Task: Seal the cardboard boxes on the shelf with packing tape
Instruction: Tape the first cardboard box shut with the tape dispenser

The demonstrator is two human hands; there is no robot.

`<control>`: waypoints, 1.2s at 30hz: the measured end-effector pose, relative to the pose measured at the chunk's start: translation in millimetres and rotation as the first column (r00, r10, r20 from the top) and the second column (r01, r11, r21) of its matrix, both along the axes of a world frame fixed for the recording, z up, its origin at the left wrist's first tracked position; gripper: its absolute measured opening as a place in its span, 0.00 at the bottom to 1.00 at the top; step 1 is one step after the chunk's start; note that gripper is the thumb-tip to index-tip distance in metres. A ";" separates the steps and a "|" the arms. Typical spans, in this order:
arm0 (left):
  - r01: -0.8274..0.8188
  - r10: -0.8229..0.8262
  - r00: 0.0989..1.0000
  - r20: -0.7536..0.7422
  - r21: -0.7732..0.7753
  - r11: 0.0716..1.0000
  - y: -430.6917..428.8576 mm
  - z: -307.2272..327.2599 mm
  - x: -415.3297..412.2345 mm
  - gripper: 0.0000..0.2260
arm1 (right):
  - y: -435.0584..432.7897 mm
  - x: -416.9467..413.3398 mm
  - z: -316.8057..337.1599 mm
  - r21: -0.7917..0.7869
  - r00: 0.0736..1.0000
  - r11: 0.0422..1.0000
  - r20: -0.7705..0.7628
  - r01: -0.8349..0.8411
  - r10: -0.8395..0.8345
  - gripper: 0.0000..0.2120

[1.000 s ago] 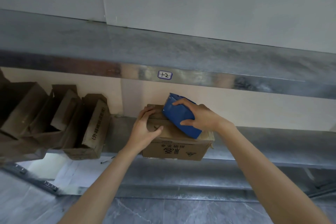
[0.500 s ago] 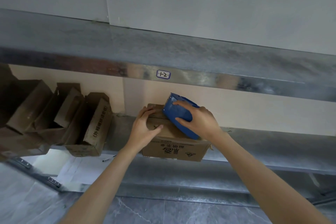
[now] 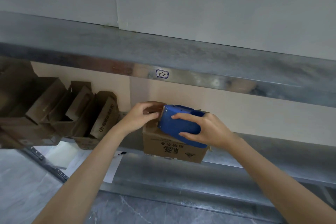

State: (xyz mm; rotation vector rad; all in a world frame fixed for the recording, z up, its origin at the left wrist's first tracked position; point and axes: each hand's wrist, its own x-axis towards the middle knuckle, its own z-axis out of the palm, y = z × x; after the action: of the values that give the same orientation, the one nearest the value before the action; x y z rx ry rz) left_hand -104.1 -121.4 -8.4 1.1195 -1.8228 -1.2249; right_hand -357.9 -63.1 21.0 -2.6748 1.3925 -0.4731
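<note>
Steel shelf (image 3: 263,152), mid-frame: my right hand (image 3: 209,131) grips the tape dispenser (image 3: 180,125) atop the box (image 3: 172,146), and my left hand (image 3: 143,117) seemingly pinches tape (image 3: 156,109) at its mouth. The open boxes (image 3: 76,114) at left are unsealed.

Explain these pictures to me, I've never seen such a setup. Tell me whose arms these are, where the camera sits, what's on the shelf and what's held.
No machine here: these are a person's bare arms, filmed by one camera worn on their head, looking forward and down. A cardboard box sits on a metal shelf; open boxes stand to its left. The right hand grips a blue tape dispenser on top of the box. The left hand pinches something brown at the dispenser's front, probably the tape end, though that is hard to tell.
</note>
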 end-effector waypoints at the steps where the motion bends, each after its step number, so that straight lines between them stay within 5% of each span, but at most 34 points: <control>1: 0.030 -0.030 0.999 -0.013 0.026 0.999 2.0 3.0 0.2 0.17 | 2.3 0.3 0.8 -0.005 1.000 1.000 -0.004 -0.008 0.008 0.23; 13: 0.192 -0.182 0.979 -0.087 0.125 0.973 4.5 7.3 2.0 0.15 | 20.6 6.0 5.2 -0.051 1.000 0.999 -0.017 -0.016 0.015 0.24; 17: 0.225 -0.199 0.969 -0.146 0.192 0.955 3.0 1.9 3.7 0.13 | 26.9 7.8 1.3 -0.010 0.991 1.000 0.131 0.015 -0.013 0.22; 21: 0.167 -0.131 0.975 -0.182 0.201 0.965 7.3 -5.0 0.3 0.15 | 29.8 10.2 -1.4 0.225 0.848 0.974 0.508 0.041 -0.153 0.21; 24: 0.153 -0.112 0.968 -0.224 0.177 0.972 15.8 -8.6 -10.2 0.17 | 29.2 14.1 -2.3 0.319 0.720 0.948 0.654 0.018 -0.233 0.21; 36: 0.138 -0.036 0.901 -0.431 0.207 0.969 32.5 -15.0 -31.7 0.27 | 27.3 21.2 -7.5 0.391 0.565 0.921 0.760 -0.002 -0.321 0.23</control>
State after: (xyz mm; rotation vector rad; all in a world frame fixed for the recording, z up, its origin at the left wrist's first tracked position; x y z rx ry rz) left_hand -135.8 -88.9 -23.4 0.8094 -1.4349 -1.6263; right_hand -336.8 -35.7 13.4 -1.6233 1.2275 -1.1657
